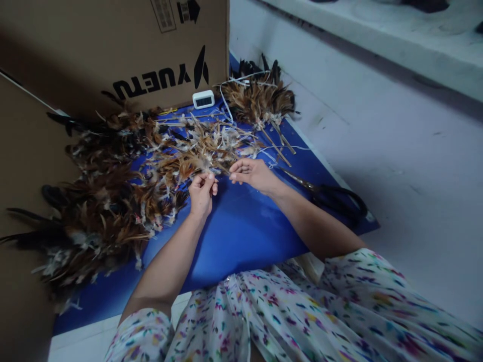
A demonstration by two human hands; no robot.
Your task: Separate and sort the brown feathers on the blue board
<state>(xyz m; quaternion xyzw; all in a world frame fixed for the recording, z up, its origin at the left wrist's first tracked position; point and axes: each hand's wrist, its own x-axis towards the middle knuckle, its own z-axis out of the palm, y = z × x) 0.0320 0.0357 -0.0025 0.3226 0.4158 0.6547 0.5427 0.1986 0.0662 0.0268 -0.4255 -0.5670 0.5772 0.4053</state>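
My left hand [202, 194] is closed in a pinch at the near edge of the loose feathers, with a pale, fluffy feather [206, 163] at its fingertips. Just to its right, my right hand [253, 174] has its fingers curled in toward the thumb, and whatever lies between them is too small to make out. The fingertips of both hands face each other, a short gap apart. Beyond them spreads a pile of brown and white feathers [196, 143] on the blue tabletop [241, 226].
Large bunches of brown-black feathers [101, 201] cover the left side. A feather bundle with sticks [260, 98] lies at the back right, beside a small white device [204, 99]. Black-handled scissors [332, 196] rest near the right edge. A cardboard box [162, 55] stands behind.
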